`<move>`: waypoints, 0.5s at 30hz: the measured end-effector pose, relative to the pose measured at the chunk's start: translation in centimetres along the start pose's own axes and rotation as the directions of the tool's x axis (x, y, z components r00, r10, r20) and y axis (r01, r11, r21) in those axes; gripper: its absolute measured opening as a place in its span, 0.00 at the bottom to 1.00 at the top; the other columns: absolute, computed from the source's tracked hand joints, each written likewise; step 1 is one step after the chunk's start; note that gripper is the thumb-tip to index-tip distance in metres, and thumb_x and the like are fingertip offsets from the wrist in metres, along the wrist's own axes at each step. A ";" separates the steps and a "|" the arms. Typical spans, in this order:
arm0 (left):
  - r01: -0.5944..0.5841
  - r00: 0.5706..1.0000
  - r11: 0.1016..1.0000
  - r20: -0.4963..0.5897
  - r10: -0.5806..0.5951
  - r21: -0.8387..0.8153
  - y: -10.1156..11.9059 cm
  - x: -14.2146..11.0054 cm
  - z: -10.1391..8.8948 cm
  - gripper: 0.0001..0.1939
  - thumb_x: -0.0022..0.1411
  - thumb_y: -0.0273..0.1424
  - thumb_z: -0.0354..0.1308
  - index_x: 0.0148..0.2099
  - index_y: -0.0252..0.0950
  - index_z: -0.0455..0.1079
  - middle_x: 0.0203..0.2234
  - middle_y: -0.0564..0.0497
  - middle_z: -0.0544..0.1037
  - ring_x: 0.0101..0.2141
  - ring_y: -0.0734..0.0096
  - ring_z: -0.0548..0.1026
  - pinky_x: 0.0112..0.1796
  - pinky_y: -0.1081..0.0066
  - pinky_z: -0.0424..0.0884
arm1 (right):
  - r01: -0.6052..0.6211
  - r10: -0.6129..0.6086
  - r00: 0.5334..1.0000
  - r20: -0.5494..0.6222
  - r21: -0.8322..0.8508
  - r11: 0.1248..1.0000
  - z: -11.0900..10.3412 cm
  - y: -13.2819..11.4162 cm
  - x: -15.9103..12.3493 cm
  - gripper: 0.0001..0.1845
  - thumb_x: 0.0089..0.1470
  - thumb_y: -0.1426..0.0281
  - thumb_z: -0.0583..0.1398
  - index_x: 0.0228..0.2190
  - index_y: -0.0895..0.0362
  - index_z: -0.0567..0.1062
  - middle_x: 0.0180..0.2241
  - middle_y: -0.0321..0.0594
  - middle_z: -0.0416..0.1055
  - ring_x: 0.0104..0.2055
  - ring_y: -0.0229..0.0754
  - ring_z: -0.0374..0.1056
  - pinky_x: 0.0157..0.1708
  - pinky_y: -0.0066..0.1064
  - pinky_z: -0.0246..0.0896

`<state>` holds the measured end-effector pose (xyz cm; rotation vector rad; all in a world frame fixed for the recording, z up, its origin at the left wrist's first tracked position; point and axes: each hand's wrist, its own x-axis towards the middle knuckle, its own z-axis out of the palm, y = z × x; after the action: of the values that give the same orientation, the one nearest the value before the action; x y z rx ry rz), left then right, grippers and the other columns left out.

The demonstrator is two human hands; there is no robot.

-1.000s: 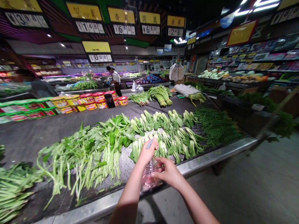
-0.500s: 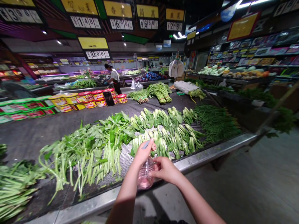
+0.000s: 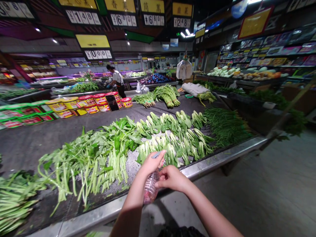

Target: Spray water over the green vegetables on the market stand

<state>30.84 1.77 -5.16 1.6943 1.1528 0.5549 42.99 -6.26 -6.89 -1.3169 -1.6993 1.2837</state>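
My left hand [image 3: 150,163] is wrapped round the neck of a clear, ridged spray bottle [image 3: 150,191], and a grey piece of its top shows above the fingers. The bottle tilts over the stand's metal front edge and looks pinkish low down. My right hand [image 3: 171,179] is closed against the bottle's right side, thumb and fingers pinching there; its fingertips are partly hidden. Just beyond the hands lie small bunches of bok choy [image 3: 171,154] on a mesh mat. Long-stemmed leafy greens [image 3: 98,158] spread to the left.
A metal rim [image 3: 197,172] edges the stand. Behind are stacked tins [image 3: 91,103], a leaning phone [image 3: 112,102], bundled green stems [image 3: 169,95] and a white-wrapped bundle [image 3: 195,89]. Thin chives [image 3: 227,128] lie right. A person [image 3: 117,80] stands farther back under hanging price signs [image 3: 95,46].
The bottle has tilted, its base swinging slightly left and down. Both hands stay on it, the right one shifted a little left. The camera view has moved slightly.
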 end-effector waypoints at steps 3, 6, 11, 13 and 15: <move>-0.018 1.000 1.000 0.024 0.018 0.005 0.3 0.0 0.1 0.26 0.54 0.54 0.47 0.25 0.35 0.66 0.16 0.55 0.69 0.19 0.73 0.65 0.24 0.73 0.61 | -0.006 0.006 1.000 -0.002 -0.007 1.000 -0.1 0.2 0.1 0.14 0.38 0.67 0.65 0.17 0.59 0.65 0.17 0.28 0.61 0.19 0.30 0.54 0.21 0.22 0.45; -0.111 0.993 0.994 0.042 0.111 -0.010 1.1 -0.1 0.1 0.25 0.56 0.53 0.46 0.27 0.35 0.67 0.20 0.53 0.72 0.24 0.70 0.68 0.29 0.71 0.64 | -0.004 0.004 1.000 -0.015 -0.019 1.000 -0.1 0.6 0.1 0.14 0.38 0.67 0.65 0.17 0.59 0.65 0.17 0.29 0.61 0.20 0.31 0.54 0.21 0.23 0.47; -0.178 0.983 0.983 0.032 0.180 -0.039 1.8 0.4 0.2 0.24 0.57 0.51 0.47 0.28 0.35 0.68 0.23 0.52 0.72 0.28 0.68 0.70 0.35 0.69 0.66 | 0.005 -0.005 0.998 -0.060 0.011 1.000 -0.6 1.0 -0.1 0.12 0.38 0.68 0.65 0.18 0.58 0.66 0.19 0.29 0.62 0.20 0.31 0.54 0.23 0.23 0.50; -0.187 0.981 0.980 0.043 0.190 -0.068 1.6 1.0 0.5 0.23 0.57 0.51 0.48 0.30 0.35 0.69 0.24 0.52 0.73 0.29 0.68 0.70 0.35 0.68 0.66 | -0.006 0.006 0.997 -0.079 0.012 1.000 -1.0 1.1 -0.2 0.13 0.38 0.67 0.65 0.18 0.58 0.65 0.19 0.29 0.61 0.20 0.31 0.54 0.23 0.23 0.50; -0.189 0.980 0.977 0.048 0.194 -0.100 1.3 1.7 0.9 0.24 0.57 0.51 0.48 0.31 0.35 0.70 0.25 0.51 0.74 0.28 0.68 0.71 0.34 0.68 0.66 | -0.014 0.014 0.994 -0.105 0.001 1.000 -1.4 1.1 -0.4 0.13 0.38 0.67 0.65 0.18 0.58 0.65 0.18 0.29 0.61 0.21 0.31 0.54 0.23 0.23 0.50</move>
<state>32.90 2.74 -4.63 1.7376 0.9132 0.6659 44.74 -6.17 -7.47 -1.3737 -1.6199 1.2004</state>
